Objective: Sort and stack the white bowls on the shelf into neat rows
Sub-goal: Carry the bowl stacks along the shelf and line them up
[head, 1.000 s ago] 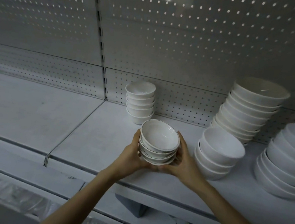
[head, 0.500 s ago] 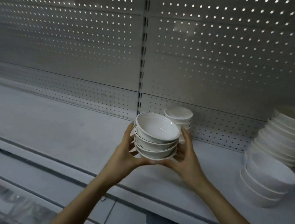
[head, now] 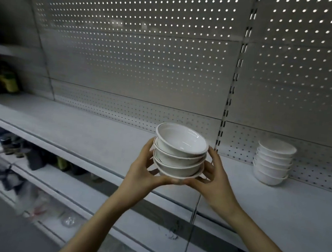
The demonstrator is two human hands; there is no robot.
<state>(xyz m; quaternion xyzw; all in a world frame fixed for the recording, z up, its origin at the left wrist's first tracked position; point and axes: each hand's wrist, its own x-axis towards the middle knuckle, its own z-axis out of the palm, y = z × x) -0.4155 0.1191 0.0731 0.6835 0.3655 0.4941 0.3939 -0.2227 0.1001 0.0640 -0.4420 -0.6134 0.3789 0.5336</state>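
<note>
I hold a small stack of several white bowls in the air above the front part of the white shelf. My left hand grips the stack's left side and underside. My right hand grips its right side, fingers curled round the lower bowls. The stack tilts slightly to the left. A second stack of several small white bowls stands on the shelf at the back right, against the perforated back panel.
The perforated back panel rises behind the shelf, with a slotted upright near the middle. Left of the held stack the shelf surface is bare. Dark packaged goods sit at the far left. A lower shelf holds blurred items.
The view has swung left along the shelf and the held stack moved left with it. The larger bowl stacks on the right have left the view; the small stack now stands far right.
</note>
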